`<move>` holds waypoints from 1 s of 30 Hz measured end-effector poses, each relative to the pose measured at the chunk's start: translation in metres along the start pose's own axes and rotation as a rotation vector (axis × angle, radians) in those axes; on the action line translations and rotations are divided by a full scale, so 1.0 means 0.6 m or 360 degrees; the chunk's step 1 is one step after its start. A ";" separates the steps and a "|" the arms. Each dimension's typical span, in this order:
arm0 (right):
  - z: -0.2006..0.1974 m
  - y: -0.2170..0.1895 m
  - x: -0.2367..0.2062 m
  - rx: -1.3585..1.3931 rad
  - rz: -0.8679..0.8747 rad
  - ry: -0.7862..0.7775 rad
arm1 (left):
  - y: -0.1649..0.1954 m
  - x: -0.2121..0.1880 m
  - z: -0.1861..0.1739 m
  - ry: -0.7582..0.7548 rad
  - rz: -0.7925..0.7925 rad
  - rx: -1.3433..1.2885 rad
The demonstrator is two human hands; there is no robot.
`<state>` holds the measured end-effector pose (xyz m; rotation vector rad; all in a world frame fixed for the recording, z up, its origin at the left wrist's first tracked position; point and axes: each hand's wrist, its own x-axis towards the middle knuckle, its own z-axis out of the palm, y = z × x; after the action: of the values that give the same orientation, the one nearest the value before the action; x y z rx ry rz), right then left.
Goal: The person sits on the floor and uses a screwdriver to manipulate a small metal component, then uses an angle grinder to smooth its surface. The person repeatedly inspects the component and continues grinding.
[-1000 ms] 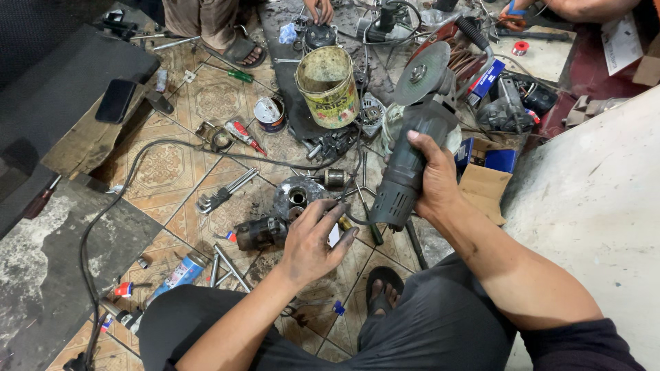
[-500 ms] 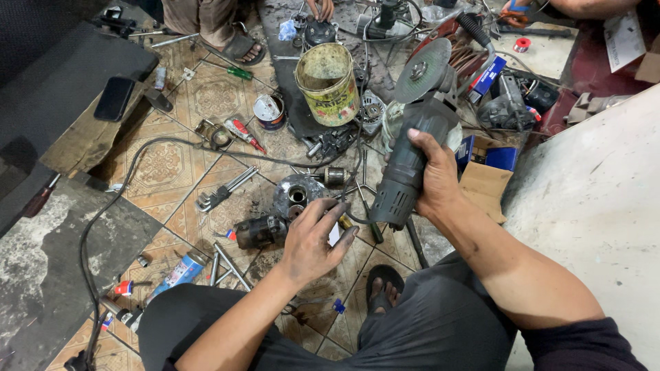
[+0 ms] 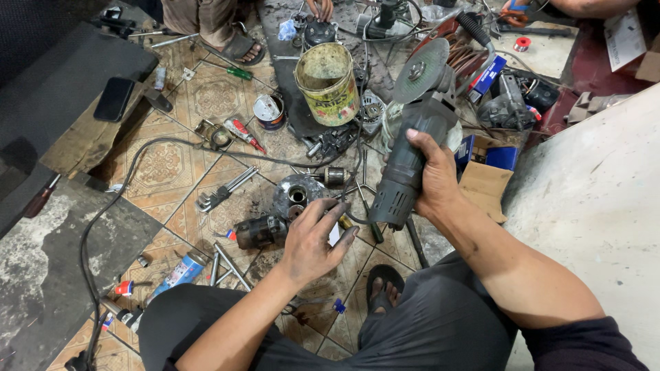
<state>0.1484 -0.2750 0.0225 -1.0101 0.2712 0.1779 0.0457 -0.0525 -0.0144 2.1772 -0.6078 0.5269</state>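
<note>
My right hand point(image 3: 434, 180) grips the dark grey body of an angle grinder point(image 3: 407, 159), held up off the floor with its round disc point(image 3: 421, 71) pointing away from me. My left hand point(image 3: 313, 240) rests with spread fingers on a greasy metal motor part point(image 3: 292, 198) lying on the tiled floor between my knees; whether it grips the part I cannot tell. A small dark motor piece point(image 3: 260, 231) lies just left of that hand. The grinder's black cable point(image 3: 137, 154) runs across the tiles to the left.
A dirty yellow can point(image 3: 328, 82) stands ahead. Wrenches point(image 3: 221, 192), a small tin point(image 3: 268, 111), a spray can point(image 3: 180, 273) and several tools litter the floor. A phone point(image 3: 113, 98) lies on a dark slab, left. Other people's feet and hands show at the top. A grey slab point(image 3: 591, 206) is at right.
The view has shifted slightly. My right hand keeps the grinder in nearly the same place, and my left hand stays on the motor part.
</note>
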 end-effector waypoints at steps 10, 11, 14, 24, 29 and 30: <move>0.007 0.008 -0.003 -0.0077 -0.0007 0.0015 | 0.011 0.013 -0.012 0.0013 0.0049 -0.0182; 0.011 0.010 -0.003 -0.0085 -0.0003 0.0003 | 0.013 0.017 -0.016 0.0046 0.0031 -0.0204; 0.024 0.018 -0.004 -0.0113 -0.0028 0.0015 | 0.021 0.038 -0.023 0.0121 -0.0070 -0.0253; 0.051 0.045 0.008 -0.0176 0.0020 -0.0032 | 0.023 0.070 -0.051 0.0050 0.0012 -0.0209; 0.042 0.046 0.016 -0.0298 0.0104 -0.0099 | -0.002 0.065 -0.043 0.0077 -0.0164 -0.0226; 0.039 0.045 0.016 -0.0299 0.0106 -0.0150 | -0.006 0.066 -0.042 0.0088 -0.0213 -0.0235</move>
<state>0.1537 -0.2408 0.0091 -1.1761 0.2051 0.3149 0.0752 -0.0401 0.0203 2.0399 -0.4532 0.4551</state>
